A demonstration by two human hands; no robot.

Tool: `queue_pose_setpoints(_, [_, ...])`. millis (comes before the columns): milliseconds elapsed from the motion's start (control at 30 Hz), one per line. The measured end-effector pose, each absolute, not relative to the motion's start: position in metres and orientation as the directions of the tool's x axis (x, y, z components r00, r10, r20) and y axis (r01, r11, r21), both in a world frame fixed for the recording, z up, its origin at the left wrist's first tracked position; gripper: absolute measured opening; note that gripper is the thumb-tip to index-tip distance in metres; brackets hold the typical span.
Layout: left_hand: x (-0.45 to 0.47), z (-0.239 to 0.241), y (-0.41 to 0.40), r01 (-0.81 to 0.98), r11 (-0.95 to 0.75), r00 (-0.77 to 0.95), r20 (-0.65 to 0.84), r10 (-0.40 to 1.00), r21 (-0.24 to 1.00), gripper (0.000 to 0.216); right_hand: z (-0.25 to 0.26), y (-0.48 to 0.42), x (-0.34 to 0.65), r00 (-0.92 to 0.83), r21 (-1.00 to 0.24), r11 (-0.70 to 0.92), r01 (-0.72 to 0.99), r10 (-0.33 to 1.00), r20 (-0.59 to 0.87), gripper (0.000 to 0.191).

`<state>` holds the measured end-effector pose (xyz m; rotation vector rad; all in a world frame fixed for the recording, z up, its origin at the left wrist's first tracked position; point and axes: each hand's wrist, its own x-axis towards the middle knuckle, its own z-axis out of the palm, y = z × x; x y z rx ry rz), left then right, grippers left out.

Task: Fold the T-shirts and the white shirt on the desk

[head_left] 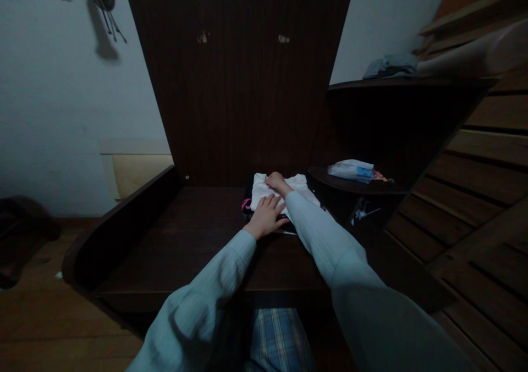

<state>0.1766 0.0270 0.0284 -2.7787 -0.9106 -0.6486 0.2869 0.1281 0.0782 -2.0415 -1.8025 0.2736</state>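
A folded white garment (259, 185) lies on a stack of dark cloth with pink trim (246, 205), at the back of a dark wooden desk. My left hand (266, 217) rests on the garment's near edge, palm down with its fingers spread. Just beyond it, my right hand (279, 182) is closed on top of the garment, knuckles up. A small pink spot shows by its fingers; whatever is inside them is hidden.
A dark back panel (243, 103) rises behind the desk (198, 240), with a raised side board (124, 223) at left. Corner shelves on the right bear a plastic packet (350, 170) and folded cloth (391, 65). Wooden slats (487, 157) stand far right.
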Motion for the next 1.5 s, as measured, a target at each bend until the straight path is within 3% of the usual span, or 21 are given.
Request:
queue_pose_setpoints(233, [0.173, 0.033, 0.026, 0.554, -0.832, 0.713, 0.502, 0.489, 0.024, 0.039, 0.066, 0.132, 0.284, 0.133, -0.571, -0.008, 0.821, 0.975, 0.177, 0.023])
queue_pose_setpoints(433, [0.175, 0.053, 0.043, 0.603, -0.754, 0.55, 0.549, 0.63, 0.261, 0.03, 0.075, 0.123, 0.307, 0.051, -0.696, 0.097, 0.712, 0.981, 0.188, 0.034])
queue_pose_setpoints(500, [0.175, 0.057, 0.054, 0.627, -0.725, 0.536, 0.517, 0.667, 0.284, 0.028, 0.078, 0.114, 0.322, 0.031, -0.708, 0.132, 0.694, 0.977, 0.212, 0.037])
queue_pose_setpoints(600, [0.172, 0.054, 0.071, 0.663, -0.692, 0.573, 0.401, 0.715, 0.287, 0.03, 0.069, 0.091, 0.343, -0.084, -0.595, 0.207, 0.777, 0.97, 0.228, 0.039])
queue_pose_setpoints(667, [0.167, 0.048, 0.08, 0.727, -0.61, 0.533, 0.301, 0.791, 0.315, 0.037, 0.059, 0.076, 0.354, -0.109, -0.481, 0.176, 0.859, 0.98, 0.164, 0.043])
queue_pose_setpoints(867, [0.155, 0.033, 0.092, 0.781, -0.474, 0.453, 0.153, 0.878, 0.407, 0.049, 0.052, 0.055, 0.365, 0.14, -0.226, -0.141, 0.964, 0.99, -0.019, 0.065])
queue_pose_setpoints(1000, [0.146, 0.028, 0.089, 0.724, -0.489, 0.452, 0.2, 0.869, 0.487, 0.048, 0.055, 0.044, 0.366, 0.095, -0.167, -0.08, 0.983, 0.991, 0.089, 0.057])
queue_pose_setpoints(1067, [0.135, 0.025, 0.087, 0.668, -0.528, 0.466, 0.257, 0.846, 0.524, 0.046, 0.055, 0.037, 0.37, 0.022, -0.175, -0.01, 0.985, 0.997, 0.069, 0.049])
queue_pose_setpoints(1167, [0.105, 0.021, 0.086, 0.634, -0.525, 0.439, 0.295, 0.849, 0.568, 0.043, 0.061, 0.031, 0.373, 0.071, -0.155, -0.066, 0.986, 0.997, 0.031, 0.043])
queue_pose_setpoints(1233, [0.08, 0.018, 0.084, 0.654, -0.484, 0.371, 0.311, 0.875, 0.582, 0.042, 0.067, 0.03, 0.361, 0.118, -0.156, -0.092, 0.983, 0.979, 0.168, 0.042])
queue_pose_setpoints(1300, [0.055, 0.011, 0.078, 0.713, -0.417, 0.272, 0.325, 0.906, 0.564, 0.041, 0.068, 0.027, 0.334, 0.088, -0.224, 0.003, 0.975, 0.914, 0.395, 0.043])
queue_pose_setpoints(1367, [0.034, 0.002, 0.069, 0.808, -0.322, 0.177, 0.317, 0.932, 0.493, 0.04, 0.06, 0.02, 0.292, -0.008, -0.3, 0.216, 0.929, 0.823, 0.568, 0.044])
queue_pose_setpoints(1433, [0.02, -0.009, 0.057, 0.897, -0.215, 0.102, 0.293, 0.951, 0.387, 0.039, 0.041, 0.01, 0.246, -0.22, -0.32, 0.471, 0.822, 0.781, 0.585, 0.045])
queue_pose_setpoints(1500, [0.011, -0.019, 0.044, 0.947, -0.137, 0.06, 0.257, 0.964, 0.291, 0.041, 0.015, 0.003, 0.208, -0.494, -0.285, 0.671, 0.685, 0.715, 0.495, 0.046])
